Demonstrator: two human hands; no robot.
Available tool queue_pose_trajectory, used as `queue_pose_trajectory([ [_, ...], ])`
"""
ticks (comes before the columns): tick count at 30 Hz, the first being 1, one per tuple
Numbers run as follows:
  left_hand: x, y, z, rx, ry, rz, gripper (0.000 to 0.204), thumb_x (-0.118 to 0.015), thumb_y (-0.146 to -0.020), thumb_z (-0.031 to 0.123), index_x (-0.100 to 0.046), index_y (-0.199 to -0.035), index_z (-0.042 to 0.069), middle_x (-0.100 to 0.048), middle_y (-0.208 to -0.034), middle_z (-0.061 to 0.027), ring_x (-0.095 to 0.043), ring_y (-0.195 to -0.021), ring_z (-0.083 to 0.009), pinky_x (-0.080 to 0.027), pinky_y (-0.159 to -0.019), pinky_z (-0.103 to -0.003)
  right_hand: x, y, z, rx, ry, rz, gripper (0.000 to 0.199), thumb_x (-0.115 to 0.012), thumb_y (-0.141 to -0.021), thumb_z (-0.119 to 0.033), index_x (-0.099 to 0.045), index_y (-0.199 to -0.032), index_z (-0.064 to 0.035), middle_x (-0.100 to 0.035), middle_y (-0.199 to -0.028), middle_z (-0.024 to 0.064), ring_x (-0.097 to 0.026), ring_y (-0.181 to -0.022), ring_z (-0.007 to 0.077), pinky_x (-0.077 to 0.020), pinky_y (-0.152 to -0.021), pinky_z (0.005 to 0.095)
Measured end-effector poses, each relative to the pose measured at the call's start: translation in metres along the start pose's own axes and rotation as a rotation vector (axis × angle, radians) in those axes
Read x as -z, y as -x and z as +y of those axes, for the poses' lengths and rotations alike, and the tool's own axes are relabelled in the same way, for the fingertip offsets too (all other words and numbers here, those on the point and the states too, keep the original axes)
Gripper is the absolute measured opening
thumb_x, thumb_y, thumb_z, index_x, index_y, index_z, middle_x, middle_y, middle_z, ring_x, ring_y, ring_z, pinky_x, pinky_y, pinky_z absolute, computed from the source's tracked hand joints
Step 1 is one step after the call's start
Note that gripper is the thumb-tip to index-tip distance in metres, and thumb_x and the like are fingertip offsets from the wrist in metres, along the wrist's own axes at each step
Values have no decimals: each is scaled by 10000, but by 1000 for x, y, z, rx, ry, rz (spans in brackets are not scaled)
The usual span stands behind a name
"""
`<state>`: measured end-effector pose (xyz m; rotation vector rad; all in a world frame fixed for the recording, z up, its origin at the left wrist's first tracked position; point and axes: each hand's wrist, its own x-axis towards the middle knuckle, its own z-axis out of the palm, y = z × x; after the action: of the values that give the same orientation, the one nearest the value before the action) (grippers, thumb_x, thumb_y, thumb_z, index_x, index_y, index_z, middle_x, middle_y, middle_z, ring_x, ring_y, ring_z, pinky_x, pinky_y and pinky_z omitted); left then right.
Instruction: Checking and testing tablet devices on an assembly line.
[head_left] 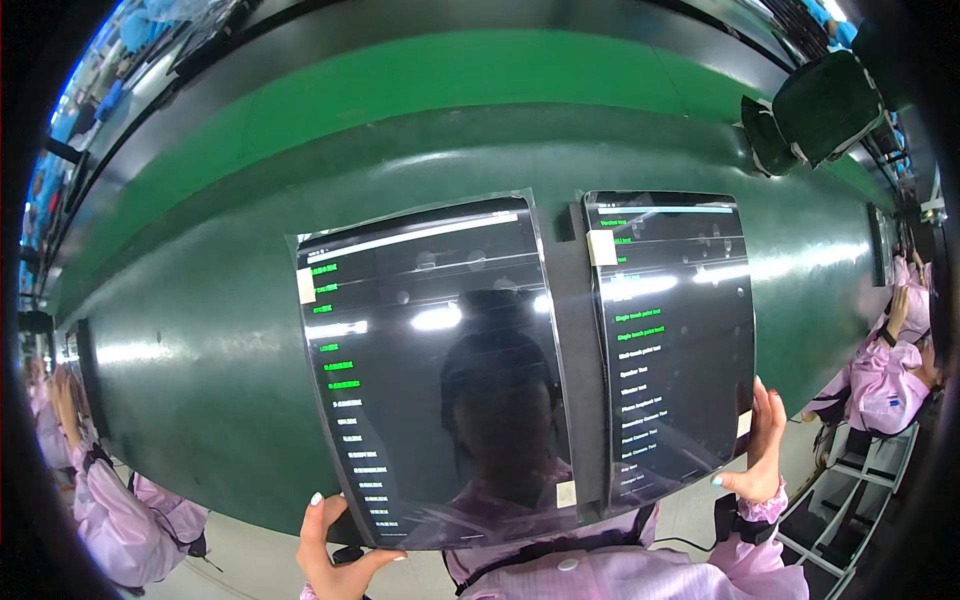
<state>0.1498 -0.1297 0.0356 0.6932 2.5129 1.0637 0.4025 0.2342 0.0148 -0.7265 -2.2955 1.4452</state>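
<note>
Head view: two tablets are held up side by side over the near edge of the green belt [200, 330], screens lit with lists of green text. The left hand [335, 550] pinches the left tablet [430, 370] at its bottom corner; the right hand [760, 450] clamps the right tablet [675, 340] at its lower right edge. Corner grips are weak, I judge: keep thumbs off the glass, hold both level, and check each list against glare.
</note>
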Motion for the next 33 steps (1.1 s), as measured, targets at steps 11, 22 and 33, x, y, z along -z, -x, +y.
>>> queue_pose_trajectory([
  [11,24,-30,7,-83,5,-177,990,-748,-563,362,-209,-1285,-48,-406,-1192,-210,-410,-1104,-302,-308,-927,-415,4,1,3,-81,-53,62,1150,-833,-478,-313,-105,-1326,-42,-286,-1322,166,-360,-1170,275,-299,-945,363],
  [22,34,-88,26,-231,-181,-229,688,-619,-714,236,-295,-1234,-77,-400,-1196,-231,-419,-1074,-362,-328,-910,-395,2,-5,-8,-154,-1,67,1146,-823,-494,-321,-91,-1331,-41,-267,-1333,181,-370,-1154,261,-317,-922,355],
  [33,45,-100,36,-207,-341,-268,653,-591,-732,216,-295,-1232,-82,-382,-1202,-245,-411,-1074,-375,-324,-911,-404,41,-59,-34,-141,283,119,677,-521,-783,-409,-287,-1270,-1,-448,-1184,151,-465,-1036,224,-344,-879,318],
])
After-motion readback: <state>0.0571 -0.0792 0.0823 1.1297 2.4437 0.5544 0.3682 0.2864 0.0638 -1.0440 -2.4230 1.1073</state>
